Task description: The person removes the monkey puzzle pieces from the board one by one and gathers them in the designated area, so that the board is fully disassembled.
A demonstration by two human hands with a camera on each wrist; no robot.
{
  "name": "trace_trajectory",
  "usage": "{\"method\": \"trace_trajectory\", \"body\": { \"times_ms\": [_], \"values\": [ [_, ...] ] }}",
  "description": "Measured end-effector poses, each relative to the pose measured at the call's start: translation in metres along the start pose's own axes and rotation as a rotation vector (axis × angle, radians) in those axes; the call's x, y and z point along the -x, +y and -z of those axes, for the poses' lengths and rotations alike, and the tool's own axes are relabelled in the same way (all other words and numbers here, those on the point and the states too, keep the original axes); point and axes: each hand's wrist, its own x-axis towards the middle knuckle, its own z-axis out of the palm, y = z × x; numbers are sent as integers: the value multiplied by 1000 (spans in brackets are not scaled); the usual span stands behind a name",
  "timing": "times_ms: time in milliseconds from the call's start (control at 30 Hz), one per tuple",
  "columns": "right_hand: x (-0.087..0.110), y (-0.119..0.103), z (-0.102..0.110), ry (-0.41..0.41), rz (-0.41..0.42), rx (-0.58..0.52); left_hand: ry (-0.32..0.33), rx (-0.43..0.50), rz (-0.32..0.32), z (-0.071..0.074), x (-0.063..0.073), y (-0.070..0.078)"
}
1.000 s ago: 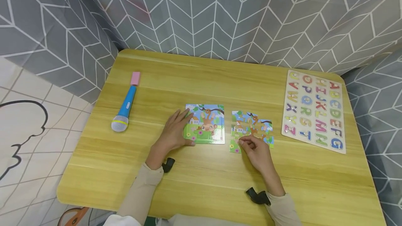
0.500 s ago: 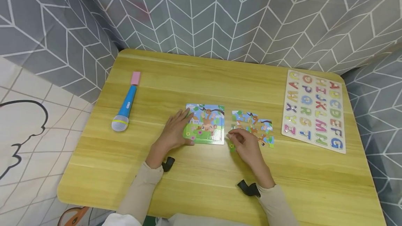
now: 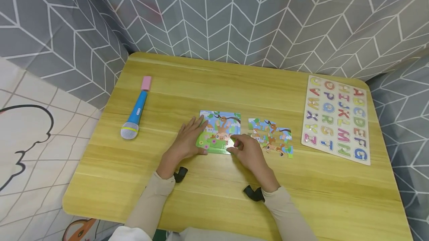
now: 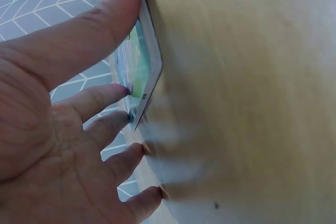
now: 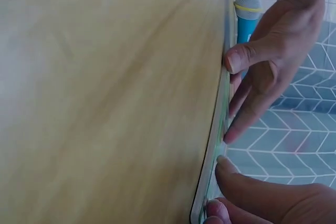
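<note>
My left hand (image 3: 186,138) rests at the left edge of a square puzzle board (image 3: 219,151) printed with a monkey hanging from a branch. Its fingers are spread; the thumb (image 4: 100,30) touches the board's near edge, and two fingertips lie on the table. Over the board's lower right part, my right hand (image 3: 249,153) pinches a small green puzzle piece (image 3: 235,142) with a pink patch, mostly hidden by the fingers. In the right wrist view, the right thumb (image 5: 247,187) is close above the board's edge. Several loose puzzle pieces (image 3: 273,136) lie right of the board.
A letter board (image 3: 336,120) lies at the table's right. A blue toy microphone (image 3: 135,112) and a pink block (image 3: 146,83) are at the left. Patterned grey curtain (image 3: 218,17) hangs behind the wooden table (image 3: 214,84).
My right hand has moved left from the loose pieces to the board, taking the green flowered piece from their lower left corner. The left hand has stayed on the board.
</note>
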Motion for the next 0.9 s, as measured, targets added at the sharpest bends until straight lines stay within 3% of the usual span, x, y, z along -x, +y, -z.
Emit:
{"method": "trace_trajectory", "body": {
  "times_ms": [367, 700, 900],
  "values": [
    [-2, -1, -3, -12, -30, -6, 73, 43, -48, -6, 2, 2],
    [-4, 0, -1, -19, -28, -11, 167, -28, -139, -15, 0, 12],
    [-4, 1, -2, -14, -23, -16, 207, -48, -127, -19, -3, 17]
  ]
}}
